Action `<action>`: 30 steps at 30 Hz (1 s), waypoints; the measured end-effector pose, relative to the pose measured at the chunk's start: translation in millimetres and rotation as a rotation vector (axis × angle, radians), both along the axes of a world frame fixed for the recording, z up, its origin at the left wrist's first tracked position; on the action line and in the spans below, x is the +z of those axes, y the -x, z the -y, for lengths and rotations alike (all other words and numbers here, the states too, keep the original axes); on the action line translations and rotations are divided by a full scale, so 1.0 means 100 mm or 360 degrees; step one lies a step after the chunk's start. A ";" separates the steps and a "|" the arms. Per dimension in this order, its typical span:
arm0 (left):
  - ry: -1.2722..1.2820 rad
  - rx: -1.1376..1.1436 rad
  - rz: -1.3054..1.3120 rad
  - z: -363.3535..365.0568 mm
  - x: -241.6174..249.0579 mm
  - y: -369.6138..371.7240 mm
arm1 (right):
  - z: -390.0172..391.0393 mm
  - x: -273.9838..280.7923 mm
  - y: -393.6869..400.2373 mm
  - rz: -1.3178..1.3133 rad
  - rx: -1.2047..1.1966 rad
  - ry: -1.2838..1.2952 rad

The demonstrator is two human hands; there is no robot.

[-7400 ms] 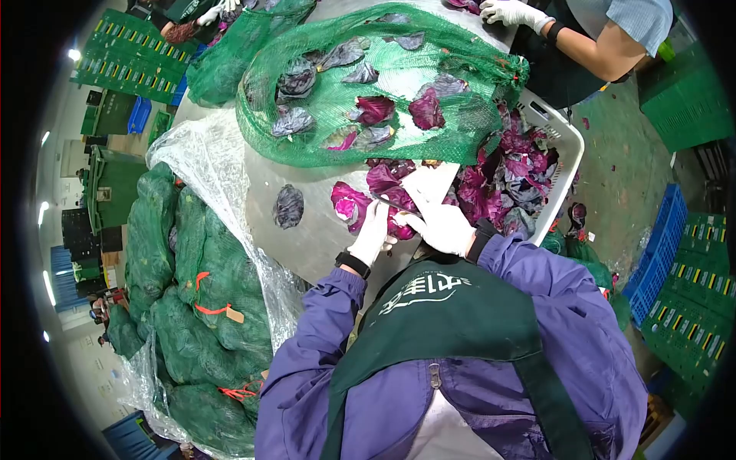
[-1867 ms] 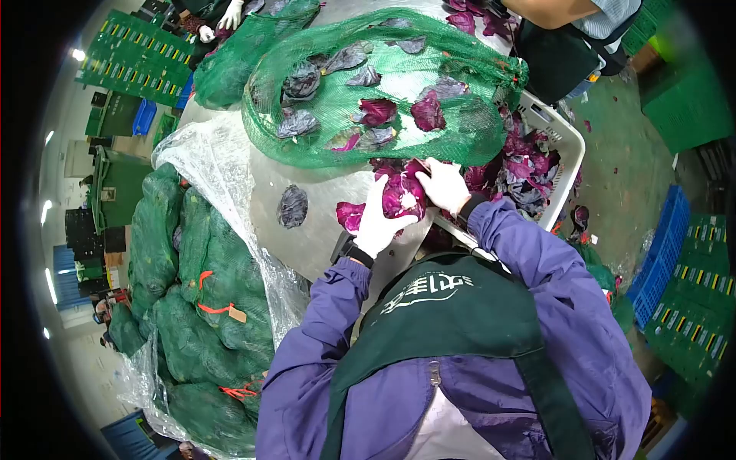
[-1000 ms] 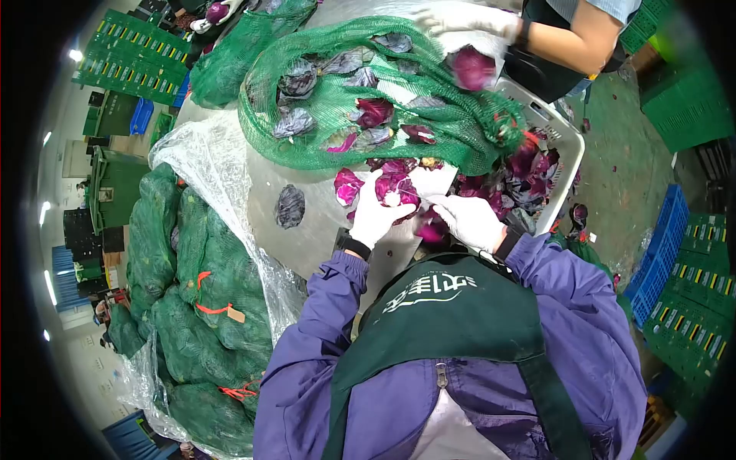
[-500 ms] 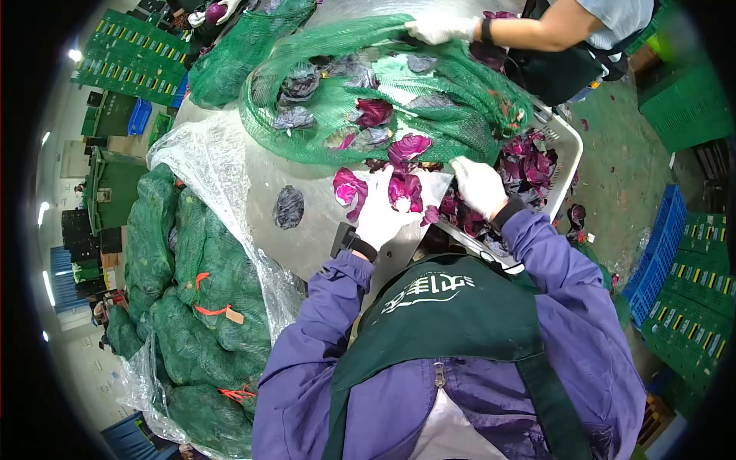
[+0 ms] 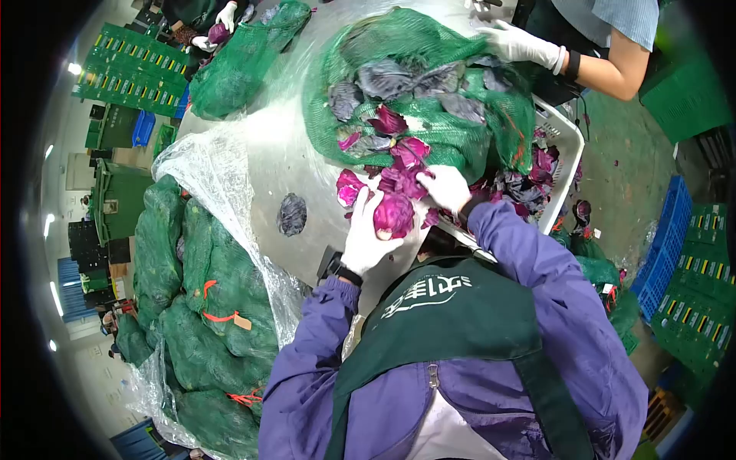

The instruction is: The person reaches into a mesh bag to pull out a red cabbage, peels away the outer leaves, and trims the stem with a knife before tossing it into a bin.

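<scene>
My left hand [image 5: 363,239], in a white glove, is wrapped round the side of a red cabbage [image 5: 395,215] over the metal table [image 5: 264,165]. Just above the cabbage, my right hand [image 5: 446,188], also gloved, has its fingers drawn together at loose purple leaves [image 5: 402,181]; I cannot tell what they grip. More cut leaves lie left of the cabbage, by a pink-purple leaf piece [image 5: 349,188]. Beyond my hands a green mesh bag [image 5: 460,142] is spread out, with dark wilted leaves [image 5: 387,79] on it.
A white crate [image 5: 569,146] of leaf scraps stands at right. One dark cabbage [image 5: 292,214] sits on the table. Filled mesh bags [image 5: 218,330] and plastic film [image 5: 203,153] are at left. A co-worker's gloved hand [image 5: 529,46] is beside the spread bag; another person holds a cabbage [image 5: 218,33].
My right hand has moved left from the crate's edge to the leaves. The cabbage now shows in my left hand. The co-worker's hand has moved right, and the mesh bag has shifted right and bunched.
</scene>
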State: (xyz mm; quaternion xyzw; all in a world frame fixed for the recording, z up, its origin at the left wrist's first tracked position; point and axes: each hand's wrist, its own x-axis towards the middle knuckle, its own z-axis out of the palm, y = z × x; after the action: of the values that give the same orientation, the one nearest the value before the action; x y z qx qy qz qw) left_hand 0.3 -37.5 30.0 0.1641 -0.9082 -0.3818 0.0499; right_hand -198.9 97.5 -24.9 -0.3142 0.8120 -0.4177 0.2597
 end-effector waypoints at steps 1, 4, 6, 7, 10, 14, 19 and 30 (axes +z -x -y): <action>0.0134 0.0045 0.0079 -0.02 0.05 -0.08 | -0.03 0.08 -0.12 0.0019 0.0005 0.0029; 0.0002 0.0345 0.0176 -0.20 0.12 -0.07 | -0.02 -0.01 -0.43 -0.0405 0.0135 0.0222; -0.0110 0.0456 0.0120 -0.21 0.06 -0.04 | -0.11 0.00 -0.34 -0.0284 0.0080 0.0101; -0.0109 0.0456 0.0115 -0.18 -0.02 -0.06 | -0.19 0.03 -0.24 -0.0122 -0.0022 0.0069; -0.0638 0.0652 0.0015 -0.04 -0.24 -0.18 | -0.33 0.23 -0.14 -0.0078 -0.0469 0.0117; -0.1032 0.0732 -0.0074 -0.18 -0.20 -0.08 | -0.33 0.55 -0.35 0.0237 0.0093 0.0189; -0.1004 0.0572 -0.0150 -0.28 -0.03 0.03 | -0.27 0.16 -0.39 -0.0240 0.0290 0.0455; -0.1099 0.0376 -0.0385 -0.20 0.32 -0.05 | -0.40 0.03 0.36 -0.0366 -0.0506 -0.0051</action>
State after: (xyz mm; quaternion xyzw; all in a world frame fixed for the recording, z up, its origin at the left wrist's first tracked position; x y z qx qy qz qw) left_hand 4.9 -17.1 62.2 0.2285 -0.6886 -0.6733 0.1421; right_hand -234.6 137.2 -21.5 -0.2235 0.8823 -0.4017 0.1009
